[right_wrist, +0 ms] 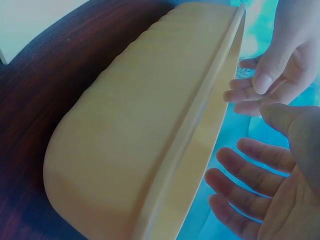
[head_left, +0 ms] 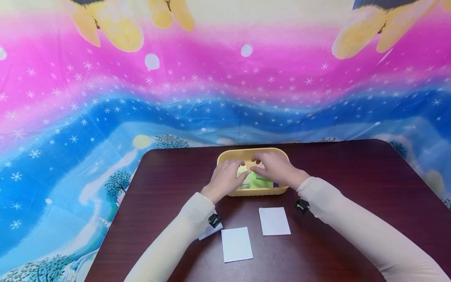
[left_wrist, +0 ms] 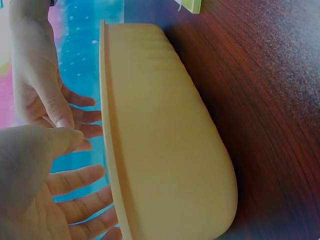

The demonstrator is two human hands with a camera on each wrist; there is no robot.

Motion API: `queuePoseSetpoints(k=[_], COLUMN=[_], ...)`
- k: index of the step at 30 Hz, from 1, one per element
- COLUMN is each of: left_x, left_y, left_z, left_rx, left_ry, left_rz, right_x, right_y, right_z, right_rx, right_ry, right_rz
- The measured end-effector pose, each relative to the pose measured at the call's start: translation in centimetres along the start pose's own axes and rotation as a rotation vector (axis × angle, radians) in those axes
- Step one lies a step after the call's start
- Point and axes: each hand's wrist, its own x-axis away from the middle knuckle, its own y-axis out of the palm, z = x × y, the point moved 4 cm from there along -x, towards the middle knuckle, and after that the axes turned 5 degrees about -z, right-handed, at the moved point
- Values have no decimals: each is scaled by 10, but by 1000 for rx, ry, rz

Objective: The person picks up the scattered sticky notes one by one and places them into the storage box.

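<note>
A yellow plastic basket [head_left: 258,191] stands near the back of the table. In it lie a bright green item [head_left: 260,181], a pale yellow item [head_left: 243,179] and a small pinkish speckled item [head_left: 260,166]; their kinds cannot be made out. My left hand [head_left: 227,176] is over the basket's left side, fingers loosely bent and holding nothing. Over the right side is my right hand [head_left: 276,166], likewise with nothing in its fingers. Both wrist views show the hands facing each other at the basket's rim [left_wrist: 111,135], fingers spread; the basket's contents are hidden there.
Two white square paper pads [head_left: 237,244] [head_left: 275,221] lie on the dark wooden table [head_left: 169,211] in front of the basket. A third white pad [head_left: 210,232] is partly hidden under the left wrist. A printed cloth [head_left: 225,78] hangs behind the table.
</note>
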Motion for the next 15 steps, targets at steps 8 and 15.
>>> queuePoseSetpoints(k=[8, 15], left_x=[4, 7], left_y=[-3, -9], left_z=[-3, 0], left_rx=[4, 10], left_ry=[10, 19], left_rz=[16, 25], right_x=[2, 5], right_y=[1, 2], right_z=[-4, -8], right_rx=[5, 4], right_ry=[-5, -11], right_rz=[-6, 5])
